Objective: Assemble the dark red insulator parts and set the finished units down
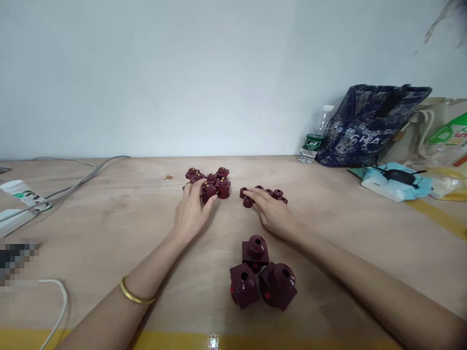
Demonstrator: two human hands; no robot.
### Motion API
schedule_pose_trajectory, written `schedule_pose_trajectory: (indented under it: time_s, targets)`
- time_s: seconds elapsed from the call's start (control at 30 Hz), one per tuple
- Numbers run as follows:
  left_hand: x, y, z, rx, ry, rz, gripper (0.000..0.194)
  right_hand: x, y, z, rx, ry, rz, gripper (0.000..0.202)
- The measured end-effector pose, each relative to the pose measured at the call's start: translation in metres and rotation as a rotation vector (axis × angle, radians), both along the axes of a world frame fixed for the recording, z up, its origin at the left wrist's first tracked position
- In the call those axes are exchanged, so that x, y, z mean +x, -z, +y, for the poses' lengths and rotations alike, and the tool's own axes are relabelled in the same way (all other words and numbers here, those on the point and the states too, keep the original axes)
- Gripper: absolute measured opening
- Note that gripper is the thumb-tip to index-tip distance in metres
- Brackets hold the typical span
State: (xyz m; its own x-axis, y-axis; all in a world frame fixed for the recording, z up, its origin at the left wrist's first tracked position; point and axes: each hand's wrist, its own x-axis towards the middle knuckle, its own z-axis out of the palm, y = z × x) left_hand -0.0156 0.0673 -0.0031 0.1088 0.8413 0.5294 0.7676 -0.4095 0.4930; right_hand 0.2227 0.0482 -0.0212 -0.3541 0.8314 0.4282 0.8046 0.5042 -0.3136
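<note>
Left hand (191,209) grips a glossy maroon square block (208,191), right hand (273,211) over round maroon caps (278,193), grip unclear; three capped blocks (255,250) seem done, other blocks (223,186) remain uncapped.

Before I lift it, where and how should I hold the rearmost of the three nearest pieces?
Probably by its square body, pinched left and right, coming from above on the far side: it appears upright, dome on top, and the two front pieces crowd its near side.
</note>
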Motion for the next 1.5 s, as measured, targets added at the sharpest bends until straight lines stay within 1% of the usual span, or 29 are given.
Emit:
schedule_pose_trajectory:
  time_s: [0.03,0.07,0.13,0.17,0.23,0.33,0.4,0.47,0.57,0.63,0.7,0.77,0.87,0.93,1.03,1.13,1.23,1.27,1.3,1.33,1.4,1.43,1.47,1.5]
  targets:
    - [-0.005,0.002,0.006,0.012,-0.057,0.048,0.047,-0.003,0.001,0.003,-0.006,0.005,-0.035,0.048]
    - [-0.008,0.003,0.011,-0.004,-0.083,0.078,0.048,-0.004,0.002,0.004,-0.015,0.013,-0.057,0.048]
    - [-0.011,0.006,0.014,-0.051,-0.069,0.076,0.044,-0.003,0.003,0.003,-0.042,0.017,-0.07,0.041]
    - [-0.01,0.008,0.013,-0.069,-0.042,0.027,0.04,-0.001,0.002,0.0,-0.058,0.014,-0.06,0.036]
    - [-0.003,0.011,0.01,-0.143,0.054,-0.166,0.034,0.002,-0.003,-0.007,-0.091,-0.001,-0.004,0.028]
    - [0.011,0.017,0.005,-0.316,0.228,-0.483,0.039,0.002,-0.011,-0.013,-0.126,-0.021,0.171,0.022]
    - [0.018,0.019,0.003,-0.37,0.3,-0.571,0.043,-0.001,-0.015,-0.013,-0.147,-0.043,0.302,0.027]
    - [0.021,0.019,0.0,-0.367,0.342,-0.582,0.038,-0.005,-0.019,-0.012,-0.189,-0.087,0.41,0.033]
    - [0.022,0.013,-0.01,-0.266,0.339,-0.539,0.025,-0.009,-0.024,-0.014,-0.238,-0.142,0.54,0.032]
    - [0.022,0.008,-0.019,-0.177,0.313,-0.438,0.024,-0.01,-0.029,-0.018,-0.202,-0.15,0.573,0.032]
    - [0.022,0.002,-0.028,-0.118,0.307,-0.294,0.026,-0.011,-0.034,-0.023,-0.129,-0.16,0.537,0.034]
    - [0.022,-0.001,-0.034,-0.067,0.335,-0.182,0.031,-0.012,-0.037,-0.027,-0.067,-0.193,0.468,0.033]
    - [0.023,-0.002,-0.037,0.03,0.412,-0.12,0.039,-0.013,-0.038,-0.029,-0.038,-0.252,0.406,0.031]
    - [0.023,-0.001,-0.037,0.071,0.449,-0.109,0.041,-0.014,-0.036,-0.029,-0.041,-0.257,0.397,0.031]
    - [0.021,0.001,-0.037,0.098,0.472,-0.08,0.039,-0.014,-0.033,-0.028,-0.074,-0.22,0.402,0.026]
    - [0.021,0.001,-0.037,0.12,0.47,-0.02,0.037,-0.014,-0.03,-0.026,-0.118,-0.114,0.393,0.02]
    - [0.022,0.001,-0.037,0.109,0.471,0.028,0.038,-0.013,-0.031,-0.025,-0.124,-0.007,0.285,0.033]
    - [0.023,0.002,-0.037,0.1,0.476,0.032,0.038,-0.013,-0.033,-0.025,-0.121,-0.001,0.26,0.034]
    - [0.023,0.002,-0.037,0.09,0.484,0.028,0.039,-0.012,-0.034,-0.025,-0.118,-0.025,0.247,0.031]
    - [0.023,0.002,-0.037,0.083,0.491,0.018,0.04,-0.012,-0.036,-0.026,-0.113,-0.076,0.246,0.029]
    - [0.023,0.002,-0.037,0.072,0.5,-0.002,0.041,-0.013,-0.039,-0.027,-0.092,-0.191,0.256,0.036]
    - [0.024,0.001,-0.038,0.066,0.498,-0.005,0.042,-0.014,-0.04,-0.028,-0.086,-0.213,0.255,0.035]
    - [0.024,0.001,-0.038,0.058,0.487,-0.003,0.042,-0.015,-0.041,-0.028,-0.089,-0.195,0.25,0.027]
    - [0.024,0.0,-0.039,0.05,0.469,0.002,0.043,-0.016,-0.042,-0.029,-0.098,-0.147,0.25,0.022]
